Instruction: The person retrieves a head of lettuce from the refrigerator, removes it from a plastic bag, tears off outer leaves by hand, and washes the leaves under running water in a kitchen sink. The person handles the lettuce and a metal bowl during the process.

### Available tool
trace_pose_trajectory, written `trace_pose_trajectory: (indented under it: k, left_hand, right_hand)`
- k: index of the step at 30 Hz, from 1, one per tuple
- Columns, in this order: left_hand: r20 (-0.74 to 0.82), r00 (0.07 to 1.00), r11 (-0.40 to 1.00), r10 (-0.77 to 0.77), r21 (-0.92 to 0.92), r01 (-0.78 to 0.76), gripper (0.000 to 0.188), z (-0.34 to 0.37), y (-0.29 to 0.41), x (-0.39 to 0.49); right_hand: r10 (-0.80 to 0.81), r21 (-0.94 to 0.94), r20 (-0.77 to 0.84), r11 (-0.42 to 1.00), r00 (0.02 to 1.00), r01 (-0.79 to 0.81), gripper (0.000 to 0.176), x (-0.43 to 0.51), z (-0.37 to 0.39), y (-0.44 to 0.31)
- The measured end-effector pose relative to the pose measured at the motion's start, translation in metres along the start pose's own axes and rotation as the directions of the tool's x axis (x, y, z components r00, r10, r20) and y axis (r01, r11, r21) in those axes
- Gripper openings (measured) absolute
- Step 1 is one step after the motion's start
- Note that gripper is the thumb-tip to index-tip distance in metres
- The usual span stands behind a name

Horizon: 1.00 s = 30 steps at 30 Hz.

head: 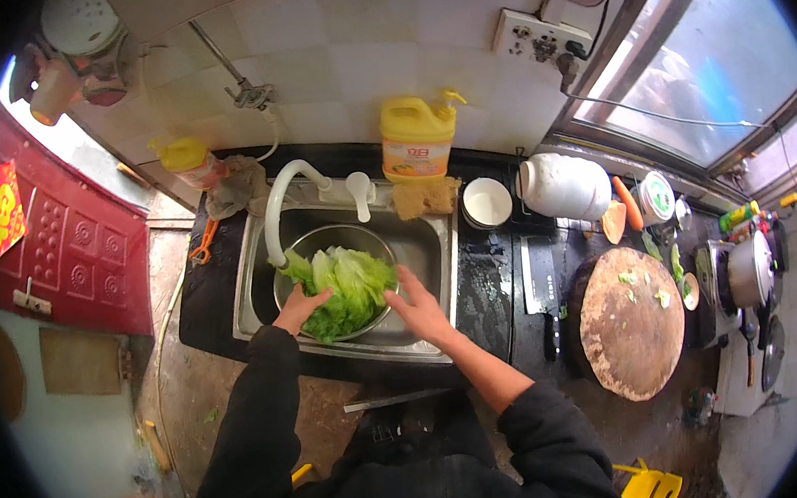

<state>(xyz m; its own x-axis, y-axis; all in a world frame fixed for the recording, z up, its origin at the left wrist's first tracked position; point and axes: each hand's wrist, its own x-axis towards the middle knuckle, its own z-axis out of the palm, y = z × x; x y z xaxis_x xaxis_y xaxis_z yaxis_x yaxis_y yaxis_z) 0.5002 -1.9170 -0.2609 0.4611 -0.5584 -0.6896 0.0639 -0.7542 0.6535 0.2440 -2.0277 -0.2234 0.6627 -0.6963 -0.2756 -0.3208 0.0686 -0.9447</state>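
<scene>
A heap of green lettuce leaves [345, 288] fills a round metal basin [384, 250] inside the stainless steel sink [430, 246]. My left hand [299, 309] cups the heap from the left, thumb on top and the other fingers largely hidden by leaves. From the right, my right hand [419, 309] holds the edge of the lettuce near the basin's rim, its thumb and fingers spread around it. A white faucet [275, 216] curves over the basin's left side, its outlet close to the leaves. Whether water runs is unclear.
Behind the sink stand a yellow detergent jug [418, 138] and a brown cloth [428, 197]. To the right are white bowls [487, 202], a cleaver [538, 273], a round wooden chopping block [633, 325], a carrot [626, 203] and a pot [750, 269]. An orange peeler [206, 243] lies left.
</scene>
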Motion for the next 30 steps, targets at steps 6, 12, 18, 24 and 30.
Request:
trace_pose_trajectory:
  k: [6, 12, 18, 24, 30]
  left_hand:
    - [-0.124, 0.932, 0.94, 0.34, 0.021, -0.34, 0.055, 0.008, -0.078, 0.07]
    - [-0.17, 0.851, 0.866, 0.496, 0.028, -0.499, 0.025, 0.085, -0.006, 0.001]
    - [0.111, 0.822, 0.829, 0.558, -0.041, -0.558, 0.021, 0.234, 0.078, -0.085]
    - [0.305, 0.802, 0.849, 0.514, -0.049, -0.526, 0.016, 0.388, 0.118, -0.136]
    - [0.411, 0.452, 0.425, 0.792, 0.161, -0.891, 0.018, 0.493, 0.166, -0.158]
  right_hand:
    - [-0.113, -0.074, -0.457, 0.993, 0.882, 0.089, 0.034, -0.078, -0.124, 0.034]
    - [-0.304, -0.424, -0.881, 0.846, 0.363, -0.323, 0.02, -0.182, -0.336, 0.106]
    - [-0.346, -0.616, -0.787, 0.466, 0.51, -0.635, 0.034, -0.221, -0.472, 0.178]
    - [-0.392, -0.568, -0.797, 0.745, 0.459, -0.35, 0.015, -0.21, -0.565, 0.221]
    - [-0.073, -0.351, -0.904, 0.689, 0.422, -0.634, 0.027, -0.177, -0.662, 0.222]
